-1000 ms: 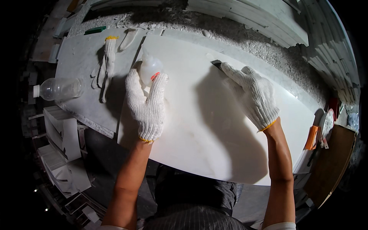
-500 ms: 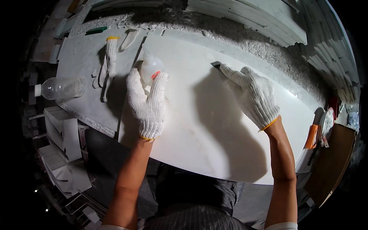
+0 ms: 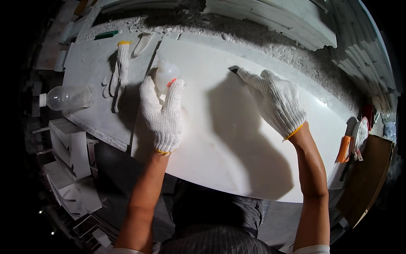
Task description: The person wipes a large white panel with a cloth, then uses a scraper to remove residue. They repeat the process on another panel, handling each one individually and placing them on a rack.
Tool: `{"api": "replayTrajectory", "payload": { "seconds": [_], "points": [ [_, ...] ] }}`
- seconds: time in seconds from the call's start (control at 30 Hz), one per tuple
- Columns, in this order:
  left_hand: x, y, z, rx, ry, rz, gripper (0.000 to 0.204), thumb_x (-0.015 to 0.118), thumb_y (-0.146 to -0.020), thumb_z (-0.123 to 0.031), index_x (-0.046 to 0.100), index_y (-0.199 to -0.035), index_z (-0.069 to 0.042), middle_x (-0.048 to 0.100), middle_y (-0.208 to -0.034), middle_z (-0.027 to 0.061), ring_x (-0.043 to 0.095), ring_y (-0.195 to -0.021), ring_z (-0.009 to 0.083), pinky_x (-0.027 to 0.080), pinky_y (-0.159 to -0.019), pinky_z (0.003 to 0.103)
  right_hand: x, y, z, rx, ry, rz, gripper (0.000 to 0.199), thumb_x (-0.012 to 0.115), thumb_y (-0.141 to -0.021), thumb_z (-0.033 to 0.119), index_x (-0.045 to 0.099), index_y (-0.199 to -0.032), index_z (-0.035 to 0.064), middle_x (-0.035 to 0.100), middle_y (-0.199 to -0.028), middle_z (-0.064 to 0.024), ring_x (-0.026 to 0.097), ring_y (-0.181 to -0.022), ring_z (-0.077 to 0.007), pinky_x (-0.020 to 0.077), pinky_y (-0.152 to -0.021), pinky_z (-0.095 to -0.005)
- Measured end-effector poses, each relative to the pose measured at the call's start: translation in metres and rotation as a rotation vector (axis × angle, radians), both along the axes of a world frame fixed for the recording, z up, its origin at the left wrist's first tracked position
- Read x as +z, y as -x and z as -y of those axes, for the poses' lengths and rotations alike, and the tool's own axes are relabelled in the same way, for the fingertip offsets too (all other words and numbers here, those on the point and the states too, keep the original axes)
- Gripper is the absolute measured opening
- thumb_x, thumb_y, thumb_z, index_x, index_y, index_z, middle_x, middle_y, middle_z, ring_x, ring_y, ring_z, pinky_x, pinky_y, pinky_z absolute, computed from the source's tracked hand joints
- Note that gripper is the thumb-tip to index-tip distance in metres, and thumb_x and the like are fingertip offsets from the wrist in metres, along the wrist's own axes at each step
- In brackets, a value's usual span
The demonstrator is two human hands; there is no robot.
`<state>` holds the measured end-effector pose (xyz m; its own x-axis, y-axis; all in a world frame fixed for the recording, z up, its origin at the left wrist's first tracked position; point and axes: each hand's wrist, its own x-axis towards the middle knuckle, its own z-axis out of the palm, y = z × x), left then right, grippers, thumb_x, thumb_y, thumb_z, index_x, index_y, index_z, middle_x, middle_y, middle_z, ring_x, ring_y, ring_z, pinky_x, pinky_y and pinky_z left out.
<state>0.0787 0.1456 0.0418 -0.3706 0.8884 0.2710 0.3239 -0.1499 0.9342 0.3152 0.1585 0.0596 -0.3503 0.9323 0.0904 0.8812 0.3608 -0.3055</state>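
My left hand (image 3: 164, 116), in a white knit glove, is wrapped round a translucent squeeze bottle (image 3: 168, 71) with a pointed nozzle and a red mark. The bottle is over the left part of a smooth white slab (image 3: 198, 156). In a matching glove, my right hand (image 3: 277, 99) pinches a small dark blade (image 3: 233, 69) between its fingertips. The blade is near the slab's far side; whether its edge touches the surface I cannot tell. A broad shadow of the right hand and arm falls across the slab.
Left of the slab, a spare glove (image 3: 121, 70) lies on a grey board (image 3: 86, 63), near a clear capped bottle (image 3: 69, 98) on its side. A green object (image 3: 106, 34) sits farther back. At right are an orange tool (image 3: 344, 149) and a cardboard piece (image 3: 366, 182). Stacked slabs (image 3: 275, 19) stand behind.
My right hand has shifted slightly to the left and away from me, with the blade in its fingertips. My left hand and the squeeze bottle have stayed nearly still.
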Motion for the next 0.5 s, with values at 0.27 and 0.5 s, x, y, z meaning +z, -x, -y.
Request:
{"api": "replayTrajectory", "payload": {
  "seconds": [0.27,0.5],
  "points": [
    [0.004,-0.002,0.002,0.006,0.027,-0.076,0.036,0.071,-0.086,-0.006,0.053,-0.115,0.006,0.062,-0.102,0.0103,0.057,-0.089,0.0139,0.048,-0.083,0.029,-0.001,-0.003,-0.004,-0.032,-0.01,-0.319,0.032,0.057,-0.093,0.022,0.064,-0.124,0.0175,0.062,-0.082,-0.015,0.065,-0.068,-0.0307,0.0508,-0.056,-0.0406],
    [0.008,-0.003,0.001,-0.019,0.018,0.003,0.033,0.072,-0.086,-0.006,0.053,-0.111,0.006,0.061,-0.098,0.0094,0.056,-0.086,0.0125,0.047,-0.08,0.029,0.001,0.005,-0.011,0.014,0.045,-0.084,0.031,0.056,-0.093,0.021,0.065,-0.123,0.0162,0.061,-0.08,-0.0179,0.064,-0.066,-0.0322,0.0499,-0.053,-0.0413]
  ]
}}
